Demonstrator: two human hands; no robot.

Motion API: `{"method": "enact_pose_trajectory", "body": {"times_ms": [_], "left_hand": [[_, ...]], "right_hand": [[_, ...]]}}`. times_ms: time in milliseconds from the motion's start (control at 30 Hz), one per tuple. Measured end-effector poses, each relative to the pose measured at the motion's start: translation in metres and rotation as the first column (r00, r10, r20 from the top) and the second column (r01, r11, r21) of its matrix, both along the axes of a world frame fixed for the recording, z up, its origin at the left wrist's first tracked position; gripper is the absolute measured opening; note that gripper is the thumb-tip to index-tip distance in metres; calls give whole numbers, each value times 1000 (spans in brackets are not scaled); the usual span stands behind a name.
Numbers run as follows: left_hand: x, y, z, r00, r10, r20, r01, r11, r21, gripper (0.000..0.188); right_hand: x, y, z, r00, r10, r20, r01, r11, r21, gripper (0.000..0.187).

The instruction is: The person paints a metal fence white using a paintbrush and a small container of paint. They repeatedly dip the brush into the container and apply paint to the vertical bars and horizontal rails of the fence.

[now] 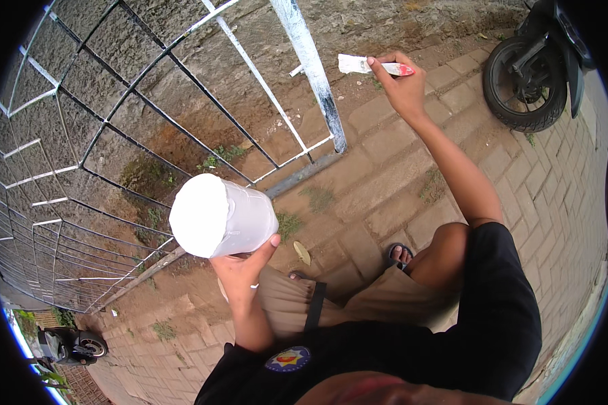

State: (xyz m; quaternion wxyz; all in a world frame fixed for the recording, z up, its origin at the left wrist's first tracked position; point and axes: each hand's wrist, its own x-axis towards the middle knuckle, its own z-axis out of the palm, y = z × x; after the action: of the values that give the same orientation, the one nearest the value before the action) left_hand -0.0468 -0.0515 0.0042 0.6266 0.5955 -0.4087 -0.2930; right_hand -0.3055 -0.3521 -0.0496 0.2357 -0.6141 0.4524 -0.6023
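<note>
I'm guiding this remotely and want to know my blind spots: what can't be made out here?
All in the head view:
Left grip: fingers mostly hidden behind the white container.
Container's round end: washed out, so lid or contents can't be told.
Brush: part of its handle covered by the right grip.
Left foot: mostly hidden by brown clothing.
Nearer motorcycle: rest cut off by the picture's edge.
Farther motorcycle: too small for detail.

There are two hands (242, 273) (405, 88), two feet (402, 254) (295, 276), one paintbrush (353, 64), one white plastic tub (248, 219), one finger ring (255, 287), one shirt badge (288, 359), one barred metal fence (308, 64), one yellowish leaf (302, 253) near the feet and two motorbikes (576, 81) (58, 345).
</note>
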Motion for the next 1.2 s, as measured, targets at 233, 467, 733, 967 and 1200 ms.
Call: {"method": "enact_pose_trajectory", "body": {"times_ms": [233,467,733,967,1200], "left_hand": [[2,-16,-17,984,-136,117,126,988,91,87],[-10,-12,-23,962,-229,151,207,967,149,90],[-9,3,-23,947,-197,255,165,976,139,93],[-9,4,-22,951,-226,210,200,970,137,87],[-11,2,-21,952,-211,220,181,972,147,86]], "right_hand": [[25,63,120,939,323,117,-309,943,-125,27],[36,133,167,770,632,-88,-638,760,-124,16],[82,147,160,480,664,-573,-796,604,34,21],[89,153,154,431,638,-639,-761,637,123,17],[90,158,152,364,574,-733,-787,611,88,15]]}}
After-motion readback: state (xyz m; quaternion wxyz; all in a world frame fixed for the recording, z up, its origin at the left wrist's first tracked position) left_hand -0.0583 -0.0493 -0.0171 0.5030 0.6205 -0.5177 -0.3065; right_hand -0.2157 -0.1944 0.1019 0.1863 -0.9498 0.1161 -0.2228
